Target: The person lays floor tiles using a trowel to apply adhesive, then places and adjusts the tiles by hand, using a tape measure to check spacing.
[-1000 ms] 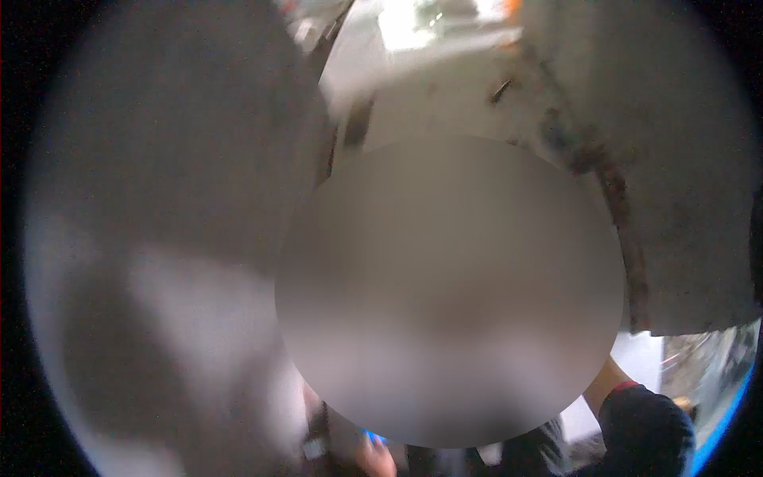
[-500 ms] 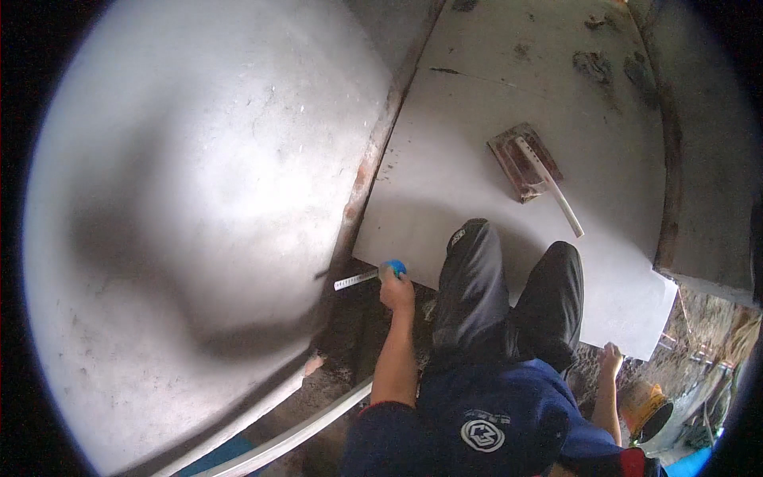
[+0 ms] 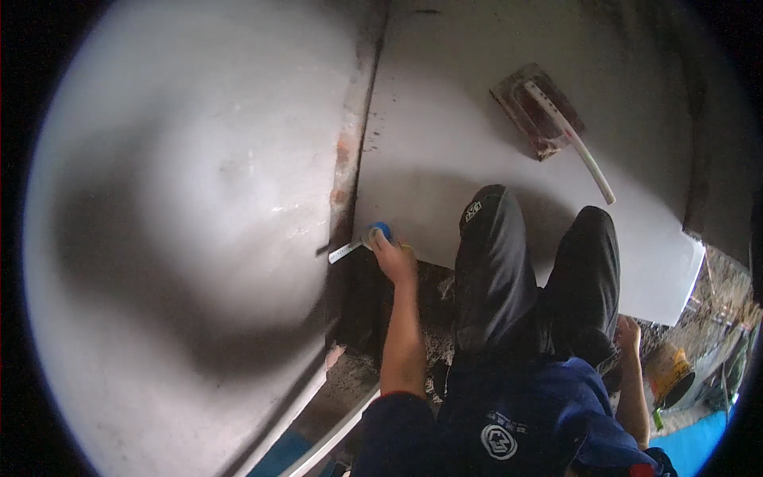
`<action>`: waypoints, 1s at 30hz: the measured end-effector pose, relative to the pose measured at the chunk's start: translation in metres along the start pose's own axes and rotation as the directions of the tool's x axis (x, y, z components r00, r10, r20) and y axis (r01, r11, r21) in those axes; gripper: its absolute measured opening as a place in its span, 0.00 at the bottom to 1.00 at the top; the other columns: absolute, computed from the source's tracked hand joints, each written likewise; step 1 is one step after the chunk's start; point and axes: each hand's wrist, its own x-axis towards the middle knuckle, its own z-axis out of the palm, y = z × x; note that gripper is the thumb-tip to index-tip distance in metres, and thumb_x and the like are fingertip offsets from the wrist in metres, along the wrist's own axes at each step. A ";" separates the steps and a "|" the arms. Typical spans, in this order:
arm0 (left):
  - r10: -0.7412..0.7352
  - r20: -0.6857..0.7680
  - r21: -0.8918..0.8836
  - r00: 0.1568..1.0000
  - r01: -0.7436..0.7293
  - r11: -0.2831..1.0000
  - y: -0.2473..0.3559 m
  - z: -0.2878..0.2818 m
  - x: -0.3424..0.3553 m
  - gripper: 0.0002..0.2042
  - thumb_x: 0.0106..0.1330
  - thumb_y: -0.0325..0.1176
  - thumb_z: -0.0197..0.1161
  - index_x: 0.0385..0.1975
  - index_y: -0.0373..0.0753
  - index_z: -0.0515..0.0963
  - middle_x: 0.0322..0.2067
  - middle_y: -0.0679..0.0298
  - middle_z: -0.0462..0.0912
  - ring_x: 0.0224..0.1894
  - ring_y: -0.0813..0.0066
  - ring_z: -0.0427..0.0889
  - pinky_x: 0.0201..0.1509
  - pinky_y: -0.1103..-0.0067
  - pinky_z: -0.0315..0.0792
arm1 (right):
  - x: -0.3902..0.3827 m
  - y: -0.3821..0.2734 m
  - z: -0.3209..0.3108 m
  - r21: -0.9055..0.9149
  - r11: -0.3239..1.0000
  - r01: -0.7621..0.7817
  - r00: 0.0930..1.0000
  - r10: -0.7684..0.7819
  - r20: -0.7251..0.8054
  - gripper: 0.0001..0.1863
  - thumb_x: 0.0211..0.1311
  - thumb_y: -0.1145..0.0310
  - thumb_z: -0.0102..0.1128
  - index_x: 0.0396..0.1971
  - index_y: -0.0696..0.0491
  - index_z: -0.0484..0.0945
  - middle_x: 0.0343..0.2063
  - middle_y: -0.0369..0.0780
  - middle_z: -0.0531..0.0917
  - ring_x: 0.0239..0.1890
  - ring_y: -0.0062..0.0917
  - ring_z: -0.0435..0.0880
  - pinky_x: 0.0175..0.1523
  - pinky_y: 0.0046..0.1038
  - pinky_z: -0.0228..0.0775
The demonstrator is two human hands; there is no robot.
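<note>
My left hand (image 3: 395,261) is closed round a blue tape measure (image 3: 381,230). A short length of its white blade (image 3: 343,253) sticks out leftward to the foot of the pale wall. The hand is at the near left corner of a smooth light-grey panel (image 3: 429,219). Beyond my right knee, my right hand (image 3: 629,332) is curled by the panel's near edge; its fingertips are partly hidden, and what they hold, if anything, does not show.
My dark-trousered knees (image 3: 497,270) are over the panel. Farther off lie a brown rectangular block (image 3: 528,127) and a white strip (image 3: 584,151) across it. The pale wall (image 3: 207,159) rises at left. A yellow bucket (image 3: 669,372) lies at lower right; a white pipe-like length (image 3: 334,437) runs at lower left.
The view has shifted, so the block and panel appear higher. My left hand still grips the tape measure by the wall. My right hand has moved along the panel's edge toward my knee.
</note>
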 end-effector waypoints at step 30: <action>-0.600 0.175 -0.512 0.781 0.592 0.622 -0.030 0.047 0.047 0.38 0.53 0.36 0.77 0.61 0.31 0.62 0.58 0.59 0.71 0.55 0.62 0.74 0.61 0.72 0.69 | 0.036 -0.146 0.021 -0.248 0.966 0.068 0.998 -0.065 0.021 0.19 0.69 0.62 0.46 0.45 0.63 0.78 0.39 0.44 0.83 0.43 0.29 0.80 0.53 0.32 0.69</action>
